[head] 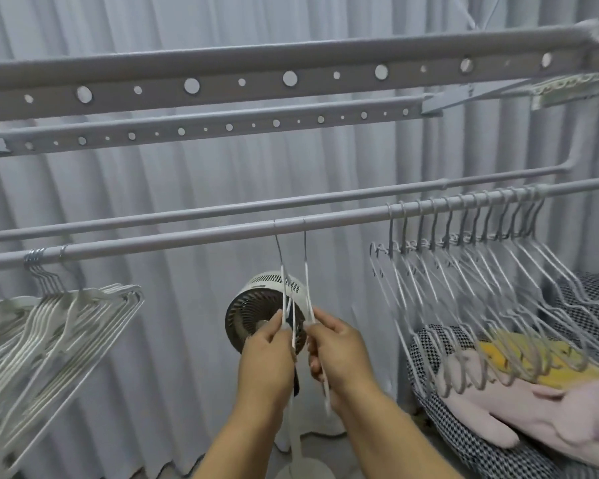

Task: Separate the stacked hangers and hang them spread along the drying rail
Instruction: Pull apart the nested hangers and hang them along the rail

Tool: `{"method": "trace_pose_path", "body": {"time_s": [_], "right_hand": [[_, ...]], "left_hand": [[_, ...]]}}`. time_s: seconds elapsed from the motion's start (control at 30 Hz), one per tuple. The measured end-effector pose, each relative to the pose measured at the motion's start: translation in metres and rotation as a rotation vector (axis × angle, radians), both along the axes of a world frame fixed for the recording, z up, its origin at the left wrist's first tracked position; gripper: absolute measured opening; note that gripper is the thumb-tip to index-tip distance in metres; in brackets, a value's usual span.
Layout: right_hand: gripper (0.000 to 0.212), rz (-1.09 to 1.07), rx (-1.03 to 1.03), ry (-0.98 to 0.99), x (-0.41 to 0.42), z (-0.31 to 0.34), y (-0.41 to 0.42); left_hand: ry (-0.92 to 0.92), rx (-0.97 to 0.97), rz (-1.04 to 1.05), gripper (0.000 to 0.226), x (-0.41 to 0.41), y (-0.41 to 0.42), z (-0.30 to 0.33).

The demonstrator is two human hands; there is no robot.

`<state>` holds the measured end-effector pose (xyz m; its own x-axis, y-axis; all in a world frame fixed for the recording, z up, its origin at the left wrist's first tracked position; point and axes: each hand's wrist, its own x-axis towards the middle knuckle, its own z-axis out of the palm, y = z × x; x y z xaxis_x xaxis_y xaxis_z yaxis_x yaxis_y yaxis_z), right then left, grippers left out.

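Note:
Two white hangers hook over the near drying rail (194, 235) at its middle, a small gap between their hooks. My left hand (268, 354) pinches the left hanger (280, 257) by its edge. My right hand (336, 354) grips the right hanger (305, 257) the same way. A tight bunch of stacked hangers (49, 323) hangs at the rail's left end. Several grey hangers (481, 288) are spread evenly along the rail's right part.
A second thinner rail (222, 207) runs just behind the near one. Two perforated bars (242, 81) pass overhead. A round fan (253, 312) stands behind my hands. A checked cushion (464, 444) with pink and yellow cloth lies at the lower right. Pleated curtains fill the background.

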<state>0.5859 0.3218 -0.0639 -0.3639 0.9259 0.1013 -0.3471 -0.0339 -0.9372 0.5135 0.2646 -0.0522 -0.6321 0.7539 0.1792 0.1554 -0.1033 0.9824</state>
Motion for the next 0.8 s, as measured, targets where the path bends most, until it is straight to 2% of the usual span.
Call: {"method": "trace_pose_path", "body": {"time_s": [0.3, 0.5, 0.8], "right_hand": [[0.041, -0.065, -0.010, -0.037, 0.043, 0.004, 0.017], [0.048, -0.137, 0.102, -0.219, 0.061, 0.005, 0.030], [0.046, -0.169, 0.137, -0.304, 0.079, 0.011, 0.041]], "left_hand": [[0.048, 0.000, -0.088, 0.036, 0.035, 0.022, 0.001], [0.078, -0.051, -0.102, 0.034, 0.048, 0.037, 0.002], [0.118, -0.089, -0.114, 0.037, 0.067, 0.041, 0.011]]}}
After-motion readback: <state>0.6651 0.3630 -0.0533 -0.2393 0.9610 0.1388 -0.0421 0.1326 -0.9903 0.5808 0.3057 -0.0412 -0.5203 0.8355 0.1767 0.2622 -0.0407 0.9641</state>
